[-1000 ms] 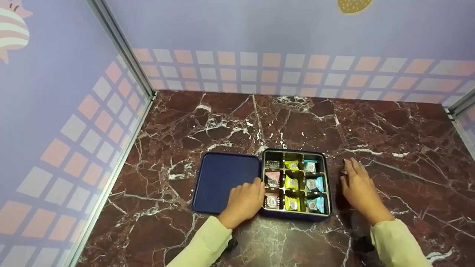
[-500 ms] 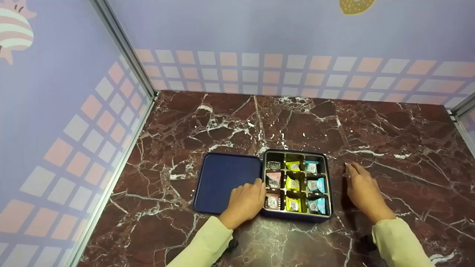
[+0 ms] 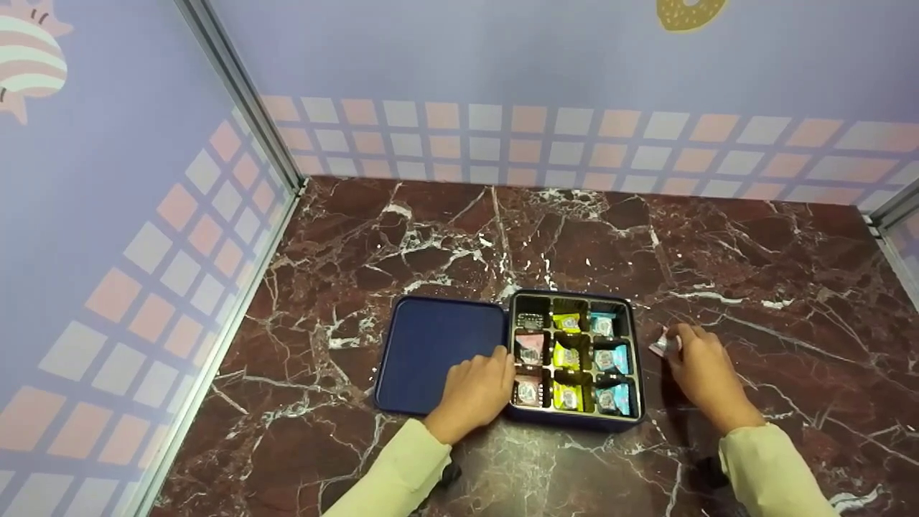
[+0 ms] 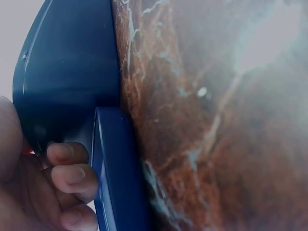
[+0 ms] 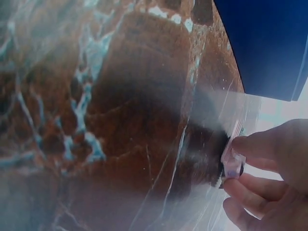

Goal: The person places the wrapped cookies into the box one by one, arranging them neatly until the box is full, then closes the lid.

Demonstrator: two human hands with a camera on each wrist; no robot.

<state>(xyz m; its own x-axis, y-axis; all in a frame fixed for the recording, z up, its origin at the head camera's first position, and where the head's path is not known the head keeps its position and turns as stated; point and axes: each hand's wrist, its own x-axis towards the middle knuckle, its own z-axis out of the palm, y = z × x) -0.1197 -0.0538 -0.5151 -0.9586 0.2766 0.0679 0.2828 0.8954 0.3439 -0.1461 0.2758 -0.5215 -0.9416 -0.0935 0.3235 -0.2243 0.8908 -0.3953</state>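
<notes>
A navy tin box (image 3: 574,424) lies open, its dark tray divided into several compartments. Small wrapped sweets sit inside: pink wrappers (image 3: 530,350) in the left column, yellow ones (image 3: 567,355) in the middle, blue ones (image 3: 612,359) on the right. The top-left compartment shows a small dark, patterned piece. My left hand (image 3: 475,391) grips the box's left rim, its fingers curled between box and lid (image 4: 126,168). To the right of the box, my right hand (image 3: 707,370) pinches a small pale pink wrapped sweet (image 5: 234,166) between thumb and fingers, just above the tabletop.
The navy lid (image 3: 431,352) lies flat against the left side of the box. Beneath everything is a dark red marbled tabletop (image 3: 445,222). Panels with pink and white squares (image 3: 481,140) stand along the back and left, and another edges in at the right.
The right hand has drawn its fingers in, and the wrapped sweet in them now shows plainly beside the box. The left hand stays on the box rim.
</notes>
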